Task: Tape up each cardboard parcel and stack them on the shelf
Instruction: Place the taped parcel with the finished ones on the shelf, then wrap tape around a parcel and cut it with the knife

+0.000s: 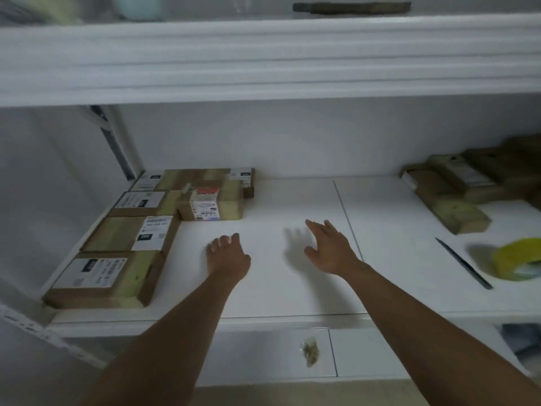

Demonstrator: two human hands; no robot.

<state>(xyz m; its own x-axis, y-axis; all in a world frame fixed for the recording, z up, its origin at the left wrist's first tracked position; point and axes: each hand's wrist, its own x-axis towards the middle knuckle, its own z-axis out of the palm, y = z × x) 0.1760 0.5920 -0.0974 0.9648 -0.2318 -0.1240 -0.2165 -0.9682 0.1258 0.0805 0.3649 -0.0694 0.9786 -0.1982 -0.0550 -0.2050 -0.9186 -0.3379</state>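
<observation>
On the white shelf (292, 273), taped parcels (128, 230) lie at nine o'clock, untaped ones (450, 194) at two, and your left hand (228, 256) and right hand (330, 247), fingers loose and empty, risk nudging the knife (464, 263) beside the tape roll (518, 259).

White back wall (292, 136); thick white upper ledge (263, 60); white drawer fronts (263, 353) below; dim light.

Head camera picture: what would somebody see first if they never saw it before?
First come the two bare arms reaching over the white shelf, the left hand and right hand both empty above its middle. Next, the taped cardboard parcels with white labels lined up along the left side. At the far right edge sits a yellow tape roll, with more parcels behind it.
</observation>
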